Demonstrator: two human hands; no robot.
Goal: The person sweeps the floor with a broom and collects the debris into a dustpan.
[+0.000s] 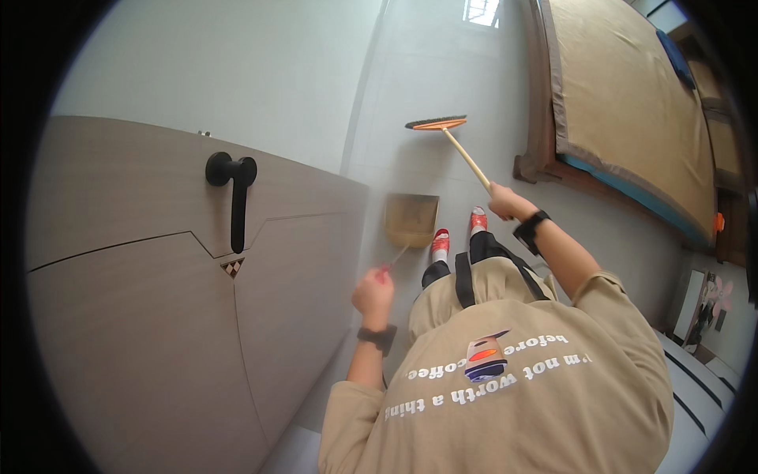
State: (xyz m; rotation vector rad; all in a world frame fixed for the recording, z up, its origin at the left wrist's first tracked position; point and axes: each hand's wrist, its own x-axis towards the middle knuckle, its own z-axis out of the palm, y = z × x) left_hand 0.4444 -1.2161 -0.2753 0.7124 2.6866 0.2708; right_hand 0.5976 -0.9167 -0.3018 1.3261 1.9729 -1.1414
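My right hand (508, 201) grips the pale yellow handle of a broom (468, 159). The broom's orange head with dark bristles (437, 123) points away from me over the grey tiled floor; whether it touches the floor, I cannot tell. My left hand (374, 293) is closed around the pinkish-red grip of a dustpan's thin handle, slightly blurred. The yellowish-brown dustpan (411, 219) is ahead of that hand, just left of my feet in red slippers (440, 242). A dark band is on each wrist.
At my left stands a wood-grain door (148, 201) with a black lever handle (238, 204). On the right is a wooden bed frame (540, 89) with a tan cover (628, 89). A pale wall (225, 71) runs beyond the door. A pink fan (720, 293) is at far right.
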